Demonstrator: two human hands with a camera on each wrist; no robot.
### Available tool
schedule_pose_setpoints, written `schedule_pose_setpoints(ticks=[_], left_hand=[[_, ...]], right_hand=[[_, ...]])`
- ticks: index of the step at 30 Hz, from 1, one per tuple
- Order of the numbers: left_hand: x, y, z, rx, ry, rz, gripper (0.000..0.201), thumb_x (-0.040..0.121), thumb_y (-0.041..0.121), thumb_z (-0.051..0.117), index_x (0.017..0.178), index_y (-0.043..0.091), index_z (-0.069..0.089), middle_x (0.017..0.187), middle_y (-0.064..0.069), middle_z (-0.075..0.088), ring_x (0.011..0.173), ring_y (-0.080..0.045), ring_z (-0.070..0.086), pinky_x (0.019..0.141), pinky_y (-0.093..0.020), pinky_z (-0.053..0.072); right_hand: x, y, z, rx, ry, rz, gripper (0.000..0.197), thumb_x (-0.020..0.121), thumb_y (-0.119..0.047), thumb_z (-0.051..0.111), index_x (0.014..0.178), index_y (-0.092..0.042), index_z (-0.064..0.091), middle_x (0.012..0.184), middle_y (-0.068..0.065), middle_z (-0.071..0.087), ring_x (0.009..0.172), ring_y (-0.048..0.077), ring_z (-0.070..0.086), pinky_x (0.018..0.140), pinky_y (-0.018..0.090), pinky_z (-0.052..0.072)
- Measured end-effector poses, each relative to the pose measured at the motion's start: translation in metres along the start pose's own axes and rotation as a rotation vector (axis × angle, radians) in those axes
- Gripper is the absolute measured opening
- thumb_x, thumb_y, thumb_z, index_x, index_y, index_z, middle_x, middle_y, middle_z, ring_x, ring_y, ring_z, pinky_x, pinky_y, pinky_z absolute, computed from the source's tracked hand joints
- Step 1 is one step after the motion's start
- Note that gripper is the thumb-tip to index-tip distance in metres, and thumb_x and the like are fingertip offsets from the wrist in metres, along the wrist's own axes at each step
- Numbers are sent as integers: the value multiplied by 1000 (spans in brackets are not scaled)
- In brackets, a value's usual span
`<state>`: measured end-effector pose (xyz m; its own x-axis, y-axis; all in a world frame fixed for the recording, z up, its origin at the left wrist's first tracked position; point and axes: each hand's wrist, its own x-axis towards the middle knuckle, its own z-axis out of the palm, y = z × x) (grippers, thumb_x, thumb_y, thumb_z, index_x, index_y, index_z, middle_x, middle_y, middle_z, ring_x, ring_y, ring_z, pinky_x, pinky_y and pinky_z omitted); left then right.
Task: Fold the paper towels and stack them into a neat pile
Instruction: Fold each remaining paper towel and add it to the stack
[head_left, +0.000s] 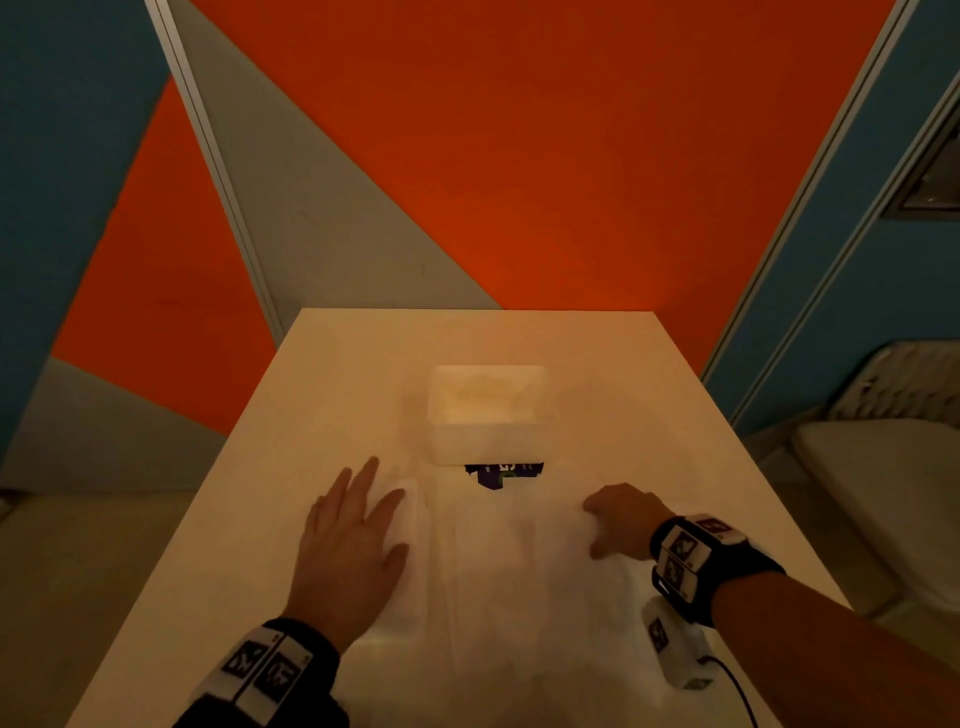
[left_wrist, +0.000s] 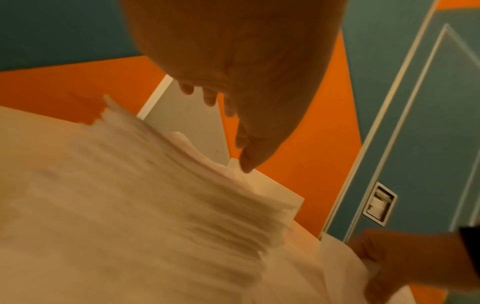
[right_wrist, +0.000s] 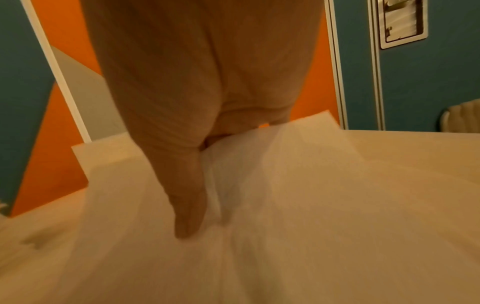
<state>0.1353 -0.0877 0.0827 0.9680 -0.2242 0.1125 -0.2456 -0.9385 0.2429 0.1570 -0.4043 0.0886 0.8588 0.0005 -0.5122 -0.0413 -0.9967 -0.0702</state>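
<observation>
Landmark: clear plastic tub (head_left: 488, 413), far centre of the desk (head_left: 649, 374)

Left hand (head_left: 353, 551): fingers straight and spread, palm flat on the folded paper towels (head_left: 410, 566), which lie nearer me than the tub and to its left. Nothing gripped, just pressing

Right hand (head_left: 621, 519): nearer me than the tub and to its right, fingers bent down onto the right edge of an unfolded paper towel (head_left: 519, 571) spread between my two hands. Thumb and fingers seem to pinch a raised ridge of the sheet. A dark printed wrapper (head_left: 504, 475) pokes out just on my side of the tub

Risks (my judgement):
- thin sheet, one-sided pinch: dragging it could tear or crumple it, giving a skewed fold
- white on a pale desk: edges are hard to read, so corners may not meet
- lifting my left palm carelessly could shift the pile and spoil its neatness
- the sheet lies close to the wrapper and may catch on it

Views compared:
- head view alone shows both hands, tub and layout, but the towel is washed out
- left wrist view shows my straight fingers (left_wrist: 244, 164) over a blurred towel surface (left_wrist: 155, 195)
- right wrist view shows the gathered fold under my right hand (right_wrist: 197, 144), invisible from above
</observation>
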Motion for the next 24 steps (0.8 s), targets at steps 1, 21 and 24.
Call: schedule_pose_setpoints(ticks=[1, 21, 24], left_hand=[[1, 4, 1, 9, -46, 31, 67, 86, 58, 41, 145, 27, 35, 160, -1, 7, 146, -27, 7, 116, -43, 9], [8, 20, -7, -441, -217, -130, 90, 66, 85, 33, 127, 24, 57, 148, 12, 35, 145, -17, 17, 116, -31, 14], [11, 41, -39, -911, -355, -211, 83, 60, 90, 31, 69, 20, 75, 90, 5, 74, 93, -8, 64, 92, -24, 39]], right_hand=[[-2, -2, -5, 13, -10, -25, 64, 85, -36, 68, 141, -18, 43, 145, 3, 40, 133, 23, 37, 109, 32, 30], [-75, -60, -76, 945, 379, -367, 18, 87, -15, 68, 87, 3, 71, 86, 16, 73, 76, 29, 70, 73, 40, 56], [-86, -71, -82, 1223, 488, -379, 15, 89, -12, 65, 87, 2, 71, 87, 17, 72, 75, 29, 69, 72, 41, 55]])
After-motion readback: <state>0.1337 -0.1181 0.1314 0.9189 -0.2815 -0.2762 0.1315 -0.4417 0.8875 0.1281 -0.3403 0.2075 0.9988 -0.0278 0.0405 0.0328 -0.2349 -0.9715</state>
